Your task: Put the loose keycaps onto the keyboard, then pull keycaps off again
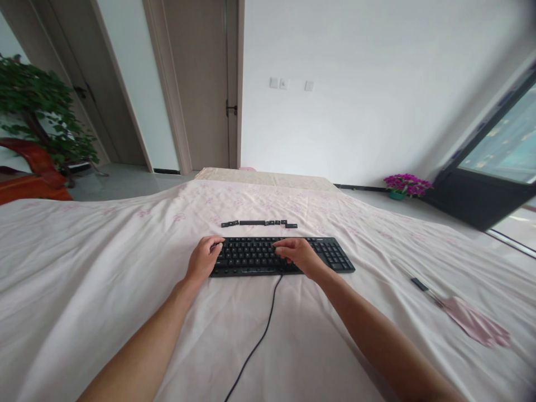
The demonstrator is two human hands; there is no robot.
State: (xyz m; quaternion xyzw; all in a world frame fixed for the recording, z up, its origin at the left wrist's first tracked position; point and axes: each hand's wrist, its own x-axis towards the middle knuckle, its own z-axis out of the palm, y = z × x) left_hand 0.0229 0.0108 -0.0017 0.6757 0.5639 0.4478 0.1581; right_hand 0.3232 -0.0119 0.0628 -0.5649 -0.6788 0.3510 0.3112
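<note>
A black keyboard (326, 254) lies on a pale pink sheet (84, 268) in front of me. My left hand (204, 258) grips its left end, fingers curled over the edge. My right hand (296, 253) rests on the keys right of the middle, fingers bent and pinched at one key; what they hold, if anything, is too small to see. Behind the keyboard lies a row of loose black keycaps (258, 223), among them a long bar. The keyboard's black cable (262, 335) runs toward me between my forearms.
A small black tool with a pink tassel-like end (464, 315) lies on the sheet at the right. Beyond the sheet are a door (201, 84), a green plant (37, 106) at the left, purple flowers (407, 184) and a dark window frame (481, 195) at the right.
</note>
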